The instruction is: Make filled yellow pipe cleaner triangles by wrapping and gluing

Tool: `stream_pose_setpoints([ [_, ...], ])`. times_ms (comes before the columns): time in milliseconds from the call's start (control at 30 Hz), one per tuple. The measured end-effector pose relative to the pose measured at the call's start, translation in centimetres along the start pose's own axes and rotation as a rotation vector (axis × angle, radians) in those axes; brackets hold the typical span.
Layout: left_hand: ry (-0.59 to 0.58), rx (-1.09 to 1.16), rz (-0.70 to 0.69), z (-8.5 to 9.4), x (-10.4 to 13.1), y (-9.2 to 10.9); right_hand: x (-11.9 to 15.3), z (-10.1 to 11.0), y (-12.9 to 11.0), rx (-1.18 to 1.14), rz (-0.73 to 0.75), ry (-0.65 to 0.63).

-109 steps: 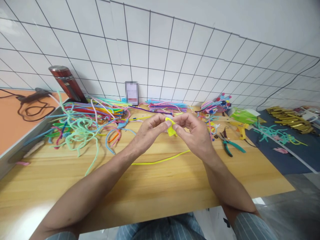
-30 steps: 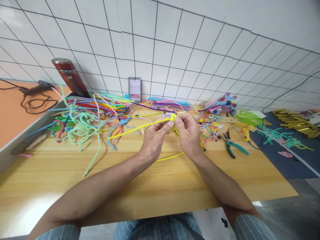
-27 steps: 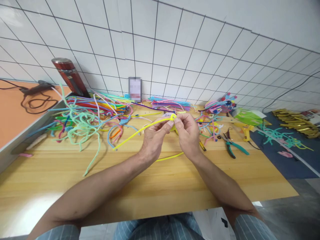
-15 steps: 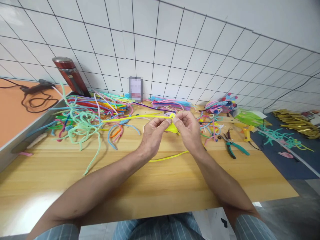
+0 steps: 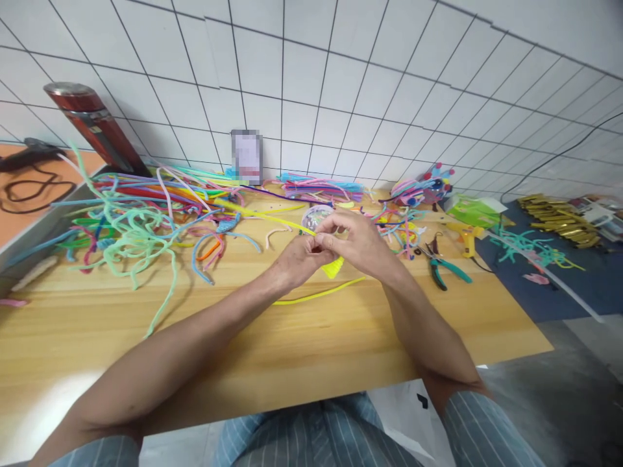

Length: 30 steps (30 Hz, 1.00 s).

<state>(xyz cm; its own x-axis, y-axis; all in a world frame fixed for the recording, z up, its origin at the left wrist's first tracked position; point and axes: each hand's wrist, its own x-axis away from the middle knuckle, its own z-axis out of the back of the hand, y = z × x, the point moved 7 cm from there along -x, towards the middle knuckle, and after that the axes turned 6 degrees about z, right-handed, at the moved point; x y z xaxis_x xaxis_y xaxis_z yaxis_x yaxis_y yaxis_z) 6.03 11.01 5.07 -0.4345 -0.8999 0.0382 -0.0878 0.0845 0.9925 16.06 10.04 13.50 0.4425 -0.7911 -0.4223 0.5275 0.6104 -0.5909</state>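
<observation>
Both hands meet above the middle of the wooden table, fingers pinched around yellow pipe cleaner work. My left hand is closed on it from the left. My right hand is closed from the right, its thumb and fingers touching the left fingertips. A long yellow pipe cleaner runs out from the fingers to the upper left. Below the hands shows a ridged yellow piece, partly hidden by them. Another yellow pipe cleaner lies on the table nearer me. Just behind the hands stands a small round clear container.
Tangled light-green pipe cleaners cover the table's left. Pipe cleaner bundles lie along the wall, near a red thermos and a phone. To the right are pliers, a yellow glue gun and gold strips.
My right hand has turned over and closed in against the left. The long yellow pipe cleaner now slants up to the left instead of lying level. The whole view has shifted slightly.
</observation>
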Motion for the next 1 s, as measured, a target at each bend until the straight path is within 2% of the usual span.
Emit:
stream_pose_setpoints([
  [133,0.029,-0.057,0.060,0.4,0.0,-0.2,0.0,-0.2,0.1,-0.016,-0.012,-0.009],
  [233,0.042,0.053,0.057,0.5,0.0,0.0,0.0,0.0,0.2,-0.041,-0.021,0.024],
  [400,0.188,0.299,0.038,1.9,-0.2,0.3,0.2,0.4,0.5,-0.106,0.008,0.226],
  [467,0.234,0.365,0.013,2.4,-0.2,0.6,0.4,0.3,0.7,-0.163,0.037,0.305],
  [733,0.286,0.505,-0.156,2.6,0.6,2.4,0.6,0.2,1.4,-0.413,0.137,0.518],
  [867,0.307,0.517,-0.195,2.7,0.9,2.9,0.6,-0.2,1.7,-0.511,0.082,0.530],
  [1000,0.356,0.372,-0.264,2.9,1.6,3.5,0.9,-0.2,1.2,-0.458,0.077,0.536],
])
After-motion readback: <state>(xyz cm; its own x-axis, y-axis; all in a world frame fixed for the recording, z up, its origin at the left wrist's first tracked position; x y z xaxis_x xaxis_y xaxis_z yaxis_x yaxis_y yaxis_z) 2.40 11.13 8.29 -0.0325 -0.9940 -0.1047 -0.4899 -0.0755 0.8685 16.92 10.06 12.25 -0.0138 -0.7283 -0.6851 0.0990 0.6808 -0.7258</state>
